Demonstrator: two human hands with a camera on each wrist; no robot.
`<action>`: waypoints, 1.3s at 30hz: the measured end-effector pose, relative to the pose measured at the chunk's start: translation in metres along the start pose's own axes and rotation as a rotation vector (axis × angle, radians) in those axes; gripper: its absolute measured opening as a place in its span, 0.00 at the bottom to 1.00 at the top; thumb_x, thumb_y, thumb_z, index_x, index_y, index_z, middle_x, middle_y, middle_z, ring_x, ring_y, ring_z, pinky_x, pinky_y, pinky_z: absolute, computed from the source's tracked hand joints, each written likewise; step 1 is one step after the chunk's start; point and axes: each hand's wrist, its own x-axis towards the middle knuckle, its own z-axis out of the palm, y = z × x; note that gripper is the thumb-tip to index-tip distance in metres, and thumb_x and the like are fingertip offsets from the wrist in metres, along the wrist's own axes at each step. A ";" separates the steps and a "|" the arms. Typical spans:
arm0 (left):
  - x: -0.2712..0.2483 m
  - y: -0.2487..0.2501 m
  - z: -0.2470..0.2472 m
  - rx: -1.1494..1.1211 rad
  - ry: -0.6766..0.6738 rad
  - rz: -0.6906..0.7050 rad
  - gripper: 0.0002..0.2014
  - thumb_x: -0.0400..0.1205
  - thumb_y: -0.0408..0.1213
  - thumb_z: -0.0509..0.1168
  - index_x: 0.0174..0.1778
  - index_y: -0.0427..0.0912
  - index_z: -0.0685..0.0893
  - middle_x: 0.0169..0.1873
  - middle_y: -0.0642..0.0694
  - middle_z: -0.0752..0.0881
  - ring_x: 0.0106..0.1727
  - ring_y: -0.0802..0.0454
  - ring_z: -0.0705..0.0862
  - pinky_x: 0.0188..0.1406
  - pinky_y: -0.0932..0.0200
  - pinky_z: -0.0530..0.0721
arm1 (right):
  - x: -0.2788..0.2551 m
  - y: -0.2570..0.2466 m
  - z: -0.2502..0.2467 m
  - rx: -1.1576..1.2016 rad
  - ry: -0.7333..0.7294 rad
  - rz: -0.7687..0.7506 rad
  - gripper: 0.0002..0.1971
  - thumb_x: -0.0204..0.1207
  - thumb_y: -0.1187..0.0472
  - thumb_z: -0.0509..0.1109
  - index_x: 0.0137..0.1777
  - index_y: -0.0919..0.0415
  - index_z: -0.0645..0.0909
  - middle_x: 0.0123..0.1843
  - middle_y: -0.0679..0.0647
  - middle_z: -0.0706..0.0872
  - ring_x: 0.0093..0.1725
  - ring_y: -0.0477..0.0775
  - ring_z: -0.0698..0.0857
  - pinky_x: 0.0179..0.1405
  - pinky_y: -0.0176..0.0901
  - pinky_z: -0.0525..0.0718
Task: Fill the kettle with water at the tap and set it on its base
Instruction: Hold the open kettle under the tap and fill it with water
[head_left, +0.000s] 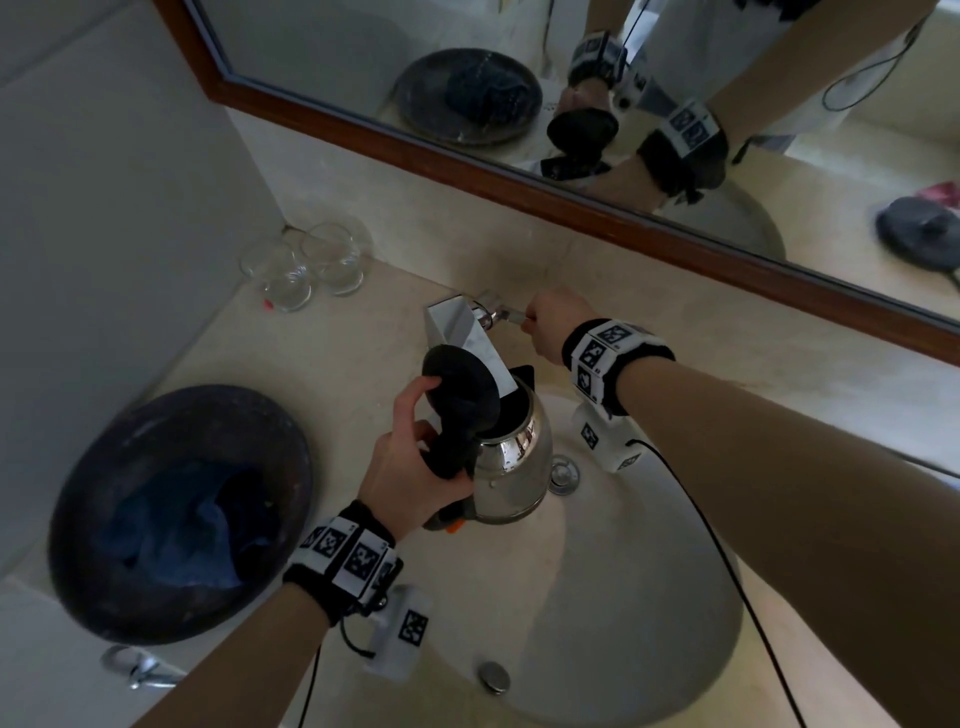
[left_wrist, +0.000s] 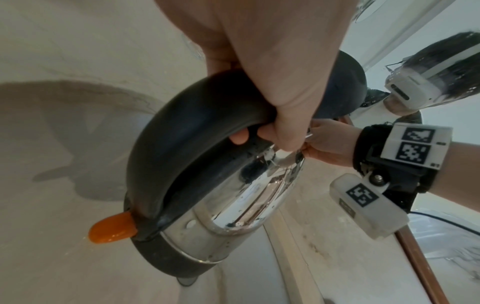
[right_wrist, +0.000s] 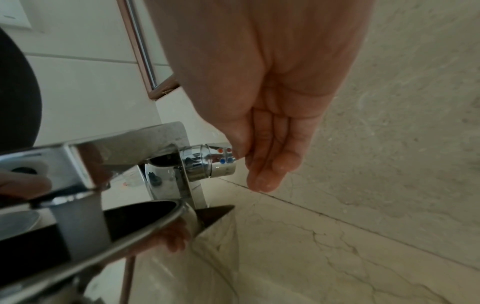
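Note:
A shiny steel kettle (head_left: 511, 457) (left_wrist: 249, 197) with a black handle and an orange switch (left_wrist: 111, 228) hangs over the sink. My left hand (head_left: 415, 415) (left_wrist: 272, 82) grips its handle. The black lid (head_left: 462, 384) stands up and open, and the thumb rests against it. The chrome tap (head_left: 462, 325) (right_wrist: 103, 156) reaches over the kettle's mouth (right_wrist: 145, 228), and a stream of water (right_wrist: 80, 222) runs from it into the kettle. My right hand (head_left: 553, 325) (right_wrist: 265, 144) pinches the tap's lever at the right side. The black kettle base (head_left: 919, 234) shows only as a reflection in the mirror.
The oval sink basin (head_left: 623, 597) lies under the kettle, with a drain plug (head_left: 493, 675). A dark bowl holding a blue cloth (head_left: 182, 514) sits on the counter to the left. Two clear glasses (head_left: 306, 265) stand in the back corner. A wood-framed mirror (head_left: 519, 192) runs behind the tap.

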 end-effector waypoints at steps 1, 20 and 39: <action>0.000 0.001 0.000 -0.001 0.002 0.001 0.51 0.62 0.33 0.80 0.64 0.82 0.56 0.33 0.42 0.88 0.34 0.46 0.88 0.38 0.40 0.89 | 0.000 0.000 0.000 0.000 0.001 -0.003 0.13 0.84 0.60 0.62 0.57 0.68 0.85 0.41 0.59 0.80 0.41 0.58 0.79 0.41 0.43 0.74; 0.002 0.002 0.001 -0.038 0.015 -0.022 0.49 0.62 0.32 0.81 0.68 0.73 0.59 0.37 0.45 0.89 0.35 0.52 0.88 0.40 0.45 0.90 | 0.003 0.001 0.002 0.009 0.001 0.000 0.13 0.83 0.61 0.63 0.56 0.69 0.86 0.41 0.59 0.80 0.41 0.57 0.79 0.41 0.42 0.74; 0.003 0.005 0.003 -0.036 0.043 0.018 0.50 0.63 0.33 0.82 0.64 0.80 0.58 0.35 0.46 0.89 0.33 0.53 0.88 0.37 0.50 0.91 | 0.000 -0.002 -0.002 -0.016 -0.015 -0.002 0.13 0.84 0.61 0.63 0.57 0.68 0.85 0.42 0.59 0.79 0.43 0.57 0.78 0.43 0.43 0.75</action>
